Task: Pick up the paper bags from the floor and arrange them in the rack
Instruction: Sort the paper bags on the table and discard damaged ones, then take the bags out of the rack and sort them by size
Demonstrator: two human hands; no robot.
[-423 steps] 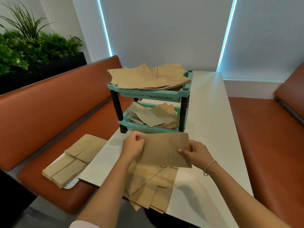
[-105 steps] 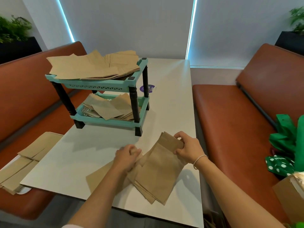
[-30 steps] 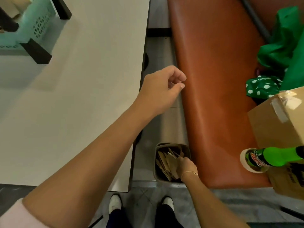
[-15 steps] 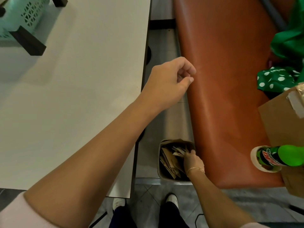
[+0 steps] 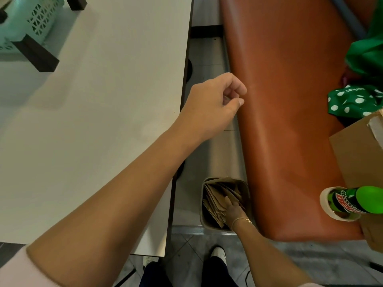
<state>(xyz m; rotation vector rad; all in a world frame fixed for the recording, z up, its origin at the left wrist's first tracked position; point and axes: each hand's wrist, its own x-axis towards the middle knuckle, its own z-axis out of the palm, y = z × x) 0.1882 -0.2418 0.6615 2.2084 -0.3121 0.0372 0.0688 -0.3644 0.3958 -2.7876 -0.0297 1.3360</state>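
Several brown paper bags stand upright in a small grey bin on the floor, between the table and the bench. My right hand reaches down into the bin, thumb over one bunch of bags and fingers behind it, gripping them. My left hand hovers at the table's right edge with its fingers loosely curled, holding nothing. Only a corner of the teal rack with its black legs shows at the top left on the table; its bags are out of view.
An orange bench runs along the right. On it lie green polka-dot wrapping, a cardboard box, and a green bottle through a tape roll. My shoes stand just below the bin.
My view has dropped from the table to the floor bin. Over the last second my right hand has worked deeper among the bags; the left hand has stayed hovering at the table edge.
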